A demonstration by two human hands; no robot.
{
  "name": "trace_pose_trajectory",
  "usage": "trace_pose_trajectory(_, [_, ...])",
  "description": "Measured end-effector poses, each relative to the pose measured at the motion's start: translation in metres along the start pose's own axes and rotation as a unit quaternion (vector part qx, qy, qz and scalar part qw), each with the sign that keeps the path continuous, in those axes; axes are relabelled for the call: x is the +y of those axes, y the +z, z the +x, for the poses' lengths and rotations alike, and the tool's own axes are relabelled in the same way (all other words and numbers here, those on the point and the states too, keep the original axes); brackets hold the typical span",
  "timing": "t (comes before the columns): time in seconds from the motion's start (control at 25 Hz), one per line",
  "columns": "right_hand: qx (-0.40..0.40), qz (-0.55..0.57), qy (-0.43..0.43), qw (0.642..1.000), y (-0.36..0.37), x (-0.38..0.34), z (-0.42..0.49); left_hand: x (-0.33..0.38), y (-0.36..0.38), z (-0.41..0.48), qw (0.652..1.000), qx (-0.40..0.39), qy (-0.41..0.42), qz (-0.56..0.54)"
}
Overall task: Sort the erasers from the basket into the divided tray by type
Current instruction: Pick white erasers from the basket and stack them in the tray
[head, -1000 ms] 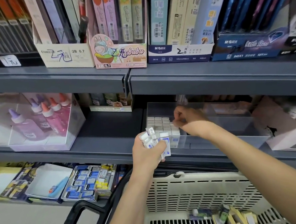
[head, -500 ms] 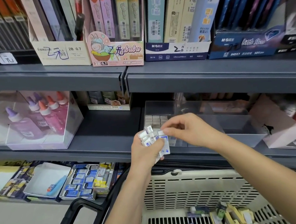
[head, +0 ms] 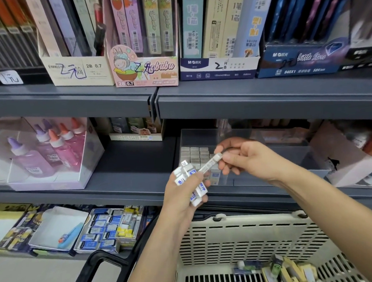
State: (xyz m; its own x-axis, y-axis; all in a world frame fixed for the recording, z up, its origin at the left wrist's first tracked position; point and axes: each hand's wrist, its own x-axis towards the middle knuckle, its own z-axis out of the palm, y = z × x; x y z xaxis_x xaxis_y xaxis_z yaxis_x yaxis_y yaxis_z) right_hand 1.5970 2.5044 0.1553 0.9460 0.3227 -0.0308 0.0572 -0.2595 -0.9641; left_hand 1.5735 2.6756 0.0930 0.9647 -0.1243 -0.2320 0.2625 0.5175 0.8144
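One slim white eraser (head: pixel 210 163) sits pinched by the fingers of my right hand (head: pixel 249 161), long axis slanting up to the right, just before the clear divided tray (head: pixel 290 156) holding rows of white blocks (head: pixel 194 154). My left hand (head: pixel 182 197) grips a bundle of blue-printed erasers (head: pixel 189 176) above the slotted cream basket (head: pixel 241 240).

Tray (head: pixel 290 156) on mid shelf (head: pixel 127 164); basket (head: pixel 241 242) below, in frt.
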Motion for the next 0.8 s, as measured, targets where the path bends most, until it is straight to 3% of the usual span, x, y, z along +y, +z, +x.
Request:
trace_pose_trajectory(0.28, [0.081,0.117,0.106,0.984,0.009,0.004,0.002,-0.003,0.001,0.001,0.983,0.065,0.123,0.118])
trace_pose_trajectory(0.36, [0.115,0.046,0.084,0.989,0.002,0.000,0.007,-0.001,0.000,0.001,0.984,0.074,0.122,0.106])
trace_pose_trajectory(0.44, [0.182,-0.103,0.051,0.977,-0.013,-0.007,0.021,0.000,-0.002,0.003,0.985,0.091,0.110,0.097])
trace_pose_trajectory(0.52, [0.201,-0.302,0.053,0.930,-0.027,-0.012,0.036,0.000,-0.003,0.004,0.985,0.101,0.099,0.099])
trace_pose_trajectory(0.6, [0.175,-0.424,0.054,0.887,-0.030,-0.008,0.045,-0.002,-0.001,0.004,0.985,0.101,0.093,0.104])
trace_pose_trajectory(0.8, [0.133,-0.420,0.040,0.897,-0.023,0.001,0.057,-0.002,-0.002,0.005,0.985,0.098,0.088,0.114])
